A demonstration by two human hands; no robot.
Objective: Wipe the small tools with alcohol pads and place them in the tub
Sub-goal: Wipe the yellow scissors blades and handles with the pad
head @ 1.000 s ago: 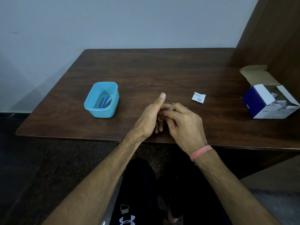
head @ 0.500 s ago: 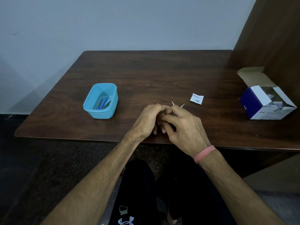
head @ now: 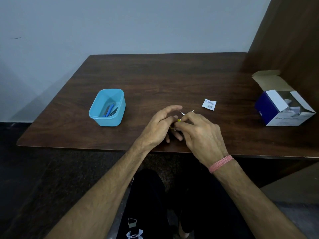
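Both hands meet over the near edge of the dark brown wooden table [head: 155, 75], left hand [head: 158, 125] and right hand [head: 202, 133] pinched together on a small yellow-handled tool with thin metal tips [head: 179, 120] poking out toward the far side. Off to the left sits a light blue plastic tub [head: 107, 107] with a few blue and grey tools [head: 109, 110] lying inside. A torn white alcohol pad wrapper [head: 209, 104] lies just past the hands, and an open blue-and-white cardboard box [head: 283, 107] sits far right; there's a pink thread band [head: 221, 163] on the right wrist.
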